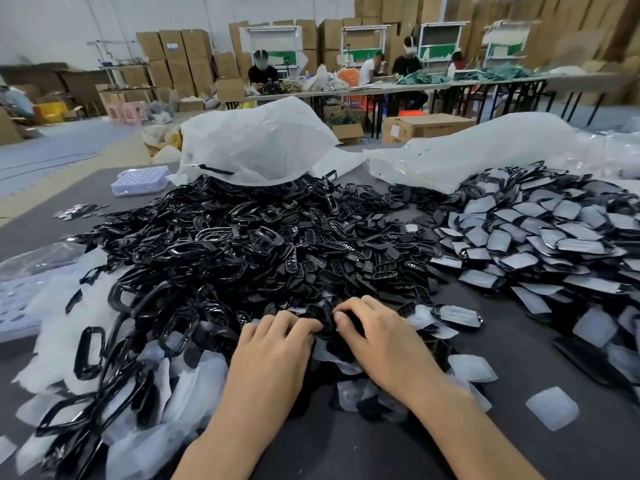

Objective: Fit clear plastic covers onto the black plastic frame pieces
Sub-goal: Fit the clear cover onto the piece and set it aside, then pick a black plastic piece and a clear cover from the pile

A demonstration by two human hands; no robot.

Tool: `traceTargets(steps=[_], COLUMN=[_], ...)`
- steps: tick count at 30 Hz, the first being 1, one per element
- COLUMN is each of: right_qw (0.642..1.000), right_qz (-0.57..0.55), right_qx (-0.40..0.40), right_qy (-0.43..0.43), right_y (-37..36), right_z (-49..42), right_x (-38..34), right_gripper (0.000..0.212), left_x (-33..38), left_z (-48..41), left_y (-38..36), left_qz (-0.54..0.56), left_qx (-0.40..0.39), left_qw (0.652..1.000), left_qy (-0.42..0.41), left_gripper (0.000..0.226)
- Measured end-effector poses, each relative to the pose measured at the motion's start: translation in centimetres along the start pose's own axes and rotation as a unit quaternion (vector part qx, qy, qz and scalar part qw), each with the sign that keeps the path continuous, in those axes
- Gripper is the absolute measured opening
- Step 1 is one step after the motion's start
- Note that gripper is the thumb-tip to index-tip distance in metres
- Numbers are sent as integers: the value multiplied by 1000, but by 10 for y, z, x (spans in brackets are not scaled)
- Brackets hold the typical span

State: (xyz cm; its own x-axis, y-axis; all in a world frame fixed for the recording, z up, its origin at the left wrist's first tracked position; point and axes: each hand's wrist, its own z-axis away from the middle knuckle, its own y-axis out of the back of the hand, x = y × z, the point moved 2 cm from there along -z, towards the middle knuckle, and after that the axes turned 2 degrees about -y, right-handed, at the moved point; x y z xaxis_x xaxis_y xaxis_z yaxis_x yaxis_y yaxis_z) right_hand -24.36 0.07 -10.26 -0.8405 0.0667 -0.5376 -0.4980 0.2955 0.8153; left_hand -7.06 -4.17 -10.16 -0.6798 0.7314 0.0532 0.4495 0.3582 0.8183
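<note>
Now, frame piece (327,315) between fingers (302,324)

glossy blk plastic frames (221,244), frosted clr covers (552,407)

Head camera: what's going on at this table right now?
A person is working at the near edge of a big heap of black frames. The left hand and right hand both pinch one black piece between their fingertips. Whether a cover is on it cannot be seen. Loose clear covers lie around the hands, and covered pieces are piled to the right.
</note>
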Motion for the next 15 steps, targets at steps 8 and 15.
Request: traceTargets(steps=[8,15], right_qw=[999,986], right_qz=[28,78], right_qx=[43,114], right_qy=[5,90], right_y=[1,-5], right_z=[3,28], right_x=[-4,-52], right_gripper=[40,47], left_x=[-6,-19], left_z=[-1,16], left_y=[8,52], left_qz=[162,271], left_qx=[41,110], left_qw=[975,925], left_qy=[146,241], left_gripper=[41,24])
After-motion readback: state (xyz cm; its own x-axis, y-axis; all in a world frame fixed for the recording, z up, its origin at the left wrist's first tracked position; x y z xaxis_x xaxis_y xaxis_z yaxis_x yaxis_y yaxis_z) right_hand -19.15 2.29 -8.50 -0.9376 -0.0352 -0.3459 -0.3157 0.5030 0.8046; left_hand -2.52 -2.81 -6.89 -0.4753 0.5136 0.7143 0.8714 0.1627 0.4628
